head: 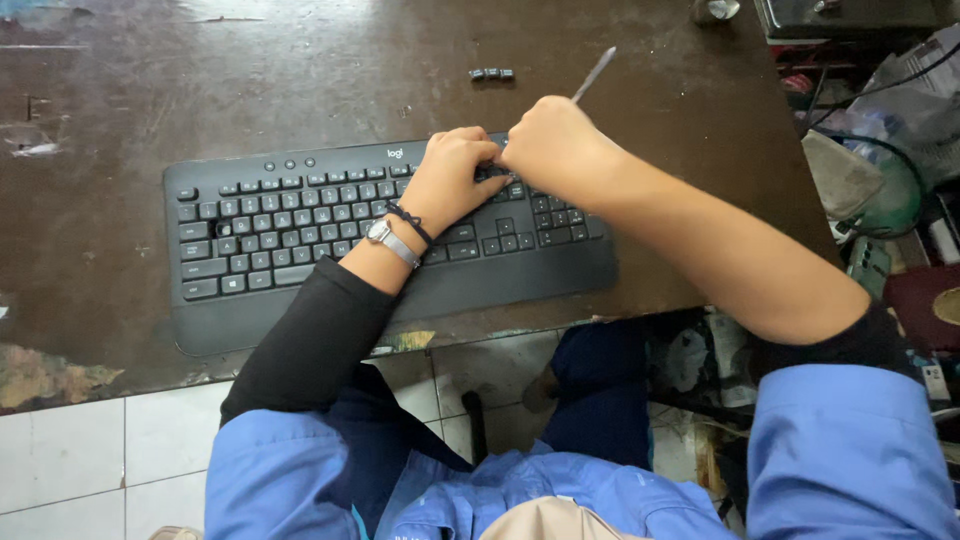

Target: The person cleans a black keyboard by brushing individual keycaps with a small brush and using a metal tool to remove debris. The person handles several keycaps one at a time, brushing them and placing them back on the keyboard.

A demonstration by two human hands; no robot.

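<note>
A black keyboard (300, 230) with a wrist rest lies on a worn dark brown table (200, 80). My left hand (452, 170) rests curled on the keys near the upper right of the main block, a watch and a dark band on its wrist. My right hand (550, 140) is closed around a thin metal tool (594, 74), whose free end sticks up and away from me. The tool's working end is hidden between my two hands, at the keys. Both hands touch each other over the keyboard.
A few small black removed keycaps (491, 73) lie on the table beyond the keyboard. Cluttered items, cables and a green round object (880, 190) sit to the right of the table. White floor tiles (100, 450) show below the table's front edge.
</note>
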